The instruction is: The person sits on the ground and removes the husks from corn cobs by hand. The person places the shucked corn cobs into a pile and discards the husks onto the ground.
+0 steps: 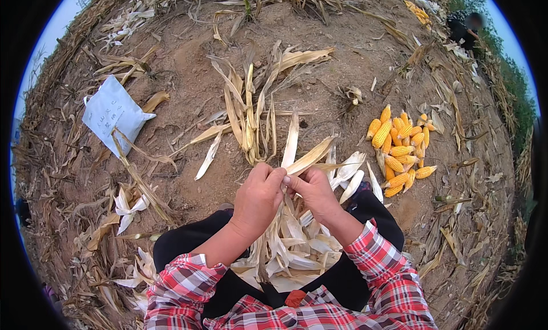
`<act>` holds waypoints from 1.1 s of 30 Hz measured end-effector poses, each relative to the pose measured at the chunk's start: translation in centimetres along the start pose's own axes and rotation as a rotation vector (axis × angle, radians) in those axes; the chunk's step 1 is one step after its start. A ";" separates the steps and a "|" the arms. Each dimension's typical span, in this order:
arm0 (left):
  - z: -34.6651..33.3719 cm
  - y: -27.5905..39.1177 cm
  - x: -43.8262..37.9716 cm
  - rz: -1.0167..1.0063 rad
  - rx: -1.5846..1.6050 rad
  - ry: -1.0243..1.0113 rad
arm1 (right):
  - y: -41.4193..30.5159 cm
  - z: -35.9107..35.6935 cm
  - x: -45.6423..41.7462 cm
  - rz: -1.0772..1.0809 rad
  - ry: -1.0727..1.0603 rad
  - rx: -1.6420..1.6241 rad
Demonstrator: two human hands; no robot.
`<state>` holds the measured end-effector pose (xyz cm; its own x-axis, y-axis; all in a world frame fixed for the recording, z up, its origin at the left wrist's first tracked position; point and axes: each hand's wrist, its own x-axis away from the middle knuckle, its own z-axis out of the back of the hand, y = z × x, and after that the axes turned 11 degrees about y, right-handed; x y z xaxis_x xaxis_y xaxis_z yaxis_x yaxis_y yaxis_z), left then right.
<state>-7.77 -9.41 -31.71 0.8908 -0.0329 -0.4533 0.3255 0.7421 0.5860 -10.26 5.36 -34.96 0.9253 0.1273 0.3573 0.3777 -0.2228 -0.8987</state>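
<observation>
Both hands meet in front of me over dry corn husks. My left hand (pixel 262 197) has its thumb and fingers closed on a husk-wrapped ear of corn (pixel 286 174), most of which the hands hide. On the same ear, my right hand (pixel 316 192) pinches at the base of a long tan husk leaf (pixel 312 156) that sticks out to the upper right. A paler husk leaf (pixel 291 139) stands up between the hands. Loose peeled husks (pixel 295 253) lie heaped between my legs, below the hands. No bare kernels show in my grip.
Husked yellow corn ears (pixel 400 150) are piled on the soil to the right. A dry corn stalk clump (pixel 250 120) stands ahead. At the left lies a white cloth bag (pixel 114 114) bearing writing. Another person (pixel 464 32) is at the far upper right, near more corn ears (pixel 417 13).
</observation>
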 end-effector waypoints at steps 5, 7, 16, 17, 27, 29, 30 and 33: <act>-0.4 -0.7 0.1 0.128 0.211 -0.059 | 0.3 0.7 -0.7 0.052 0.048 0.038; -1.1 -1.9 0.2 0.477 0.510 -0.040 | -0.2 0.9 -0.6 0.054 -0.032 0.064; -0.4 -2.0 -0.3 1.029 1.050 -0.121 | -0.4 0.1 0.0 -0.032 -0.130 0.029; -0.4 -1.7 -0.4 1.067 1.071 -0.098 | -0.4 -0.1 0.0 -0.029 -0.116 0.019; -0.3 -2.6 -0.2 1.000 1.033 -0.220 | -0.2 0.1 -0.1 -0.030 -0.102 0.003; -0.3 -2.3 -0.2 1.033 1.042 -0.182 | -0.1 0.0 0.0 -0.020 -0.082 -0.037; -0.4 -2.2 -0.2 1.049 1.046 -0.162 | -0.2 0.0 0.0 -0.026 -0.085 -0.054; -0.8 -2.3 0.0 1.045 1.001 -0.149 | -0.5 0.0 -0.2 -0.029 -0.097 -0.084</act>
<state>-8.72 -10.58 -33.59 0.8587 0.1050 0.5015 -0.4546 -0.2955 0.8403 -10.58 5.42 -34.59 0.9076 0.2265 0.3534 0.4099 -0.2970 -0.8624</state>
